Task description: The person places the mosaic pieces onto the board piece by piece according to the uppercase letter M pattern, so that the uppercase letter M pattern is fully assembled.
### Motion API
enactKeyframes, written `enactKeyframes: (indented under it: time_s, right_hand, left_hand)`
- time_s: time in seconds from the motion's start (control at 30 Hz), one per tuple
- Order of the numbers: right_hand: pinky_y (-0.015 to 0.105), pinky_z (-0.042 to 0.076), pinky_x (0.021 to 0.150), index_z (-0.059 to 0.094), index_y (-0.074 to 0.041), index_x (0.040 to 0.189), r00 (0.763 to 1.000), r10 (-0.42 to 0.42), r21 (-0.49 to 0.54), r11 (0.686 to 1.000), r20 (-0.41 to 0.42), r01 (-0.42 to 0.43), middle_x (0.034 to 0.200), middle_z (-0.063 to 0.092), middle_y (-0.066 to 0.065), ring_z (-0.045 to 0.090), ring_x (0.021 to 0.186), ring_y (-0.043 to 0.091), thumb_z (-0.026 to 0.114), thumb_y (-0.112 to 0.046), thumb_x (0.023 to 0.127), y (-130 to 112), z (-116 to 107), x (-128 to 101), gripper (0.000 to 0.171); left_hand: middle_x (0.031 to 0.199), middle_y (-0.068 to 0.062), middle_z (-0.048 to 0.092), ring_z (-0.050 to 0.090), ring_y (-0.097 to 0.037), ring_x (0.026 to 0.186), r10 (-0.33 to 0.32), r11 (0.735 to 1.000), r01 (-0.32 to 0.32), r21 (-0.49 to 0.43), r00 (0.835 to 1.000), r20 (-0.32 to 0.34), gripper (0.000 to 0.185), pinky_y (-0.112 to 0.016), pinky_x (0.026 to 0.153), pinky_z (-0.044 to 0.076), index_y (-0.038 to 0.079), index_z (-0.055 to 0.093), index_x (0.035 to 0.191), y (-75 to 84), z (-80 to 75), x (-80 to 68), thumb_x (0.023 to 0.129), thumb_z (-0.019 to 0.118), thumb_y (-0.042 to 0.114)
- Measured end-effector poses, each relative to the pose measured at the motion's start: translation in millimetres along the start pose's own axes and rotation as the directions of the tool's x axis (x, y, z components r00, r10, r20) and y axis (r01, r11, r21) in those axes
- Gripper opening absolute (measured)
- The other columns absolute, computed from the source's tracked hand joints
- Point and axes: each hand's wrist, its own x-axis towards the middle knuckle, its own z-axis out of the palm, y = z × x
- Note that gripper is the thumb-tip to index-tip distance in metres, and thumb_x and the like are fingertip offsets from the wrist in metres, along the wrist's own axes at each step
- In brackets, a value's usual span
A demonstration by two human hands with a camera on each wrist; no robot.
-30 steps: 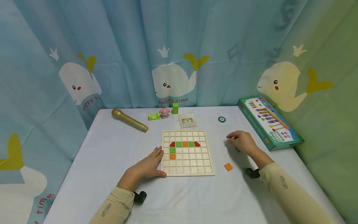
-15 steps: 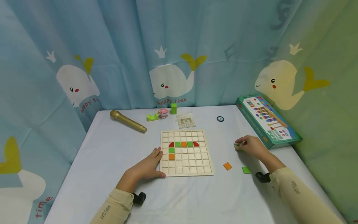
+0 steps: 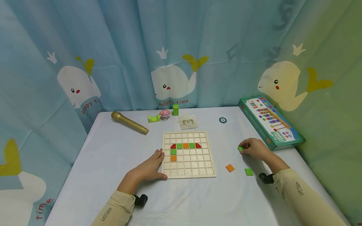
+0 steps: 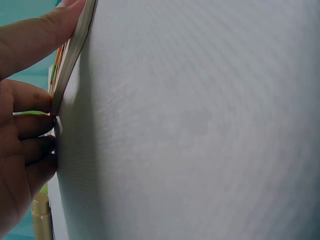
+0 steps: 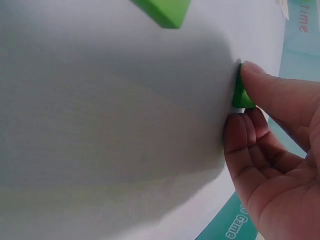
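A pale wooden grid board [image 3: 194, 165] lies flat at the middle of the table, with red, green and orange pieces in some of its squares. My left hand [image 3: 150, 166] rests at its left edge, fingers and thumb stretched out along the rim. To the right of the board, my right hand [image 3: 254, 148] pinches a green square tile [image 5: 241, 95] low over the table, thumb on its face and fingertips at its lower edge. An orange tile [image 3: 230, 168] and a second green tile [image 3: 249, 172] lie between that hand and the front of the table.
Behind the board lies a small pattern card [image 3: 188, 121]. A gold microphone [image 3: 130, 122], a pink figurine [image 3: 165, 114], green blocks [image 3: 176, 110] and a round dark token [image 3: 222, 120] sit along the back. A green game box [image 3: 271, 122] stands at the right edge.
My right hand has drawn back to the right and taken hold of a green tile, whose green face now shows. The front green tile has come into full view. My left hand stays in place.
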Motion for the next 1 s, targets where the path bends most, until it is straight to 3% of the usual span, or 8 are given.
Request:
enactKeyframes:
  time_s: [0.33, 0.6, 1.0]
  right_hand:
    - [0.034, 0.048, 0.069, 0.071, -0.002, 0.095, 1.0, -0.003, 0.041, 0.999, -0.009, 0.004, 0.095, 0.066, 0.009, 0.061, 0.084, 0.023, 0.079, -0.009, 0.086, -2.3, -2.3, -2.2, 0.014]
    - [0.035, 0.049, 0.073, 0.073, -0.005, 0.097, 1.0, 0.013, 0.035, 0.999, -0.017, -0.013, 0.096, 0.068, 0.007, 0.06, 0.087, 0.023, 0.076, -0.011, 0.089, -6.1, 0.0, 3.6, 0.01]
    - [0.034, 0.049, 0.071, 0.074, -0.004, 0.097, 0.999, -0.036, 0.043, 0.998, -0.032, 0.037, 0.093, 0.068, 0.006, 0.06, 0.083, 0.021, 0.074, -0.01, 0.091, -26.1, 3.4, 17.1, 0.008]
  left_hand:
    - [0.166, -0.017, 0.014, 0.009, -0.033, 0.153, 0.009, 1.0, -0.009, -0.005, 1.0, -0.001, 0.106, -0.046, 0.12, 0.022, -0.005, 0.026, 0.156, 1.2, -1.4, -1.8, 0.081, 0.083, 0.042]
    - [0.166, -0.017, 0.014, 0.009, -0.033, 0.153, 0.007, 1.0, -0.007, -0.003, 1.0, 0.0, 0.106, -0.046, 0.12, 0.022, -0.005, 0.026, 0.156, 1.9, -1.8, -2.2, 0.081, 0.083, 0.043]
    - [0.166, -0.017, 0.014, 0.009, -0.033, 0.153, 0.005, 1.0, -0.005, -0.007, 1.0, 0.0, 0.105, -0.046, 0.12, 0.022, -0.006, 0.027, 0.156, 0.8, -1.4, -1.8, 0.081, 0.084, 0.042]
